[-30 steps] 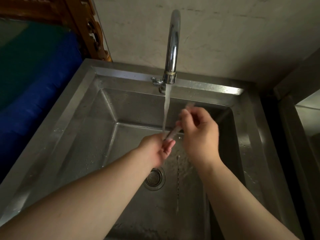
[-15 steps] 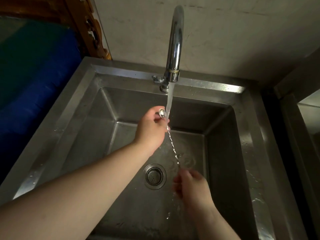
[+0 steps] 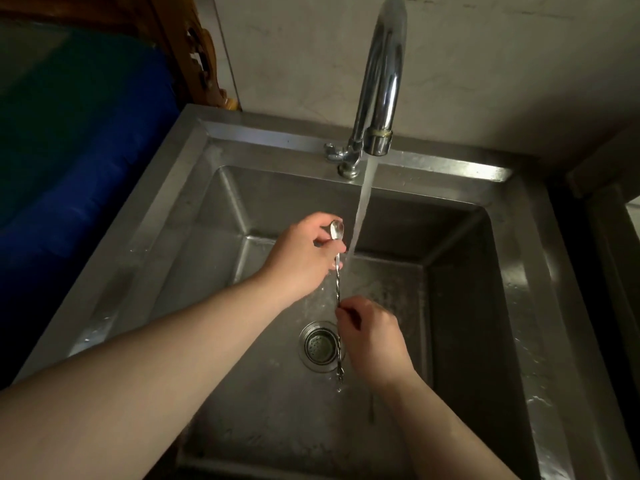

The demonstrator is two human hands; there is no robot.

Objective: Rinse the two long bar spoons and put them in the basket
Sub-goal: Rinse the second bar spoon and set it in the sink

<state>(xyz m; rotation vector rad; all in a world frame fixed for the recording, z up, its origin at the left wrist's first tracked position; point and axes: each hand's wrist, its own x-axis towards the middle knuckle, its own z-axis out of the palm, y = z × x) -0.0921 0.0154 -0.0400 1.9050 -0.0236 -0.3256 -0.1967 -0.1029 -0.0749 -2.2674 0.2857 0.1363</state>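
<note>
1. Left hand (image 3: pixel 304 258) pinches the bar spoon (image 3: pixel 337 292) just below its bowl (image 3: pixel 336 230) — bowl end up, sticking out above the fingers.
2. Right hand (image 3: pixel 372 337) is closed on the twisted shaft lower down, fingers curled around it; the lower end pokes out beneath the hand, over the sink floor.
3. Spoon hangs close to vertical between the two hands, held inside the steel sink (image 3: pixel 180 216), above and just right of the drain strainer (image 3: pixel 318 346).
4. Faucet (image 3: pixel 381 81) is running — the water stream (image 3: pixel 362 202) falls just right of the bowl and meets the shaft between the two grips.
5. Only one spoon can be made out; whether a second lies against it cannot be told.
6. Sink floor is wet, with splashes near the drain.
7. Blue surface (image 3: pixel 69 174) sits left of the sink.
</note>
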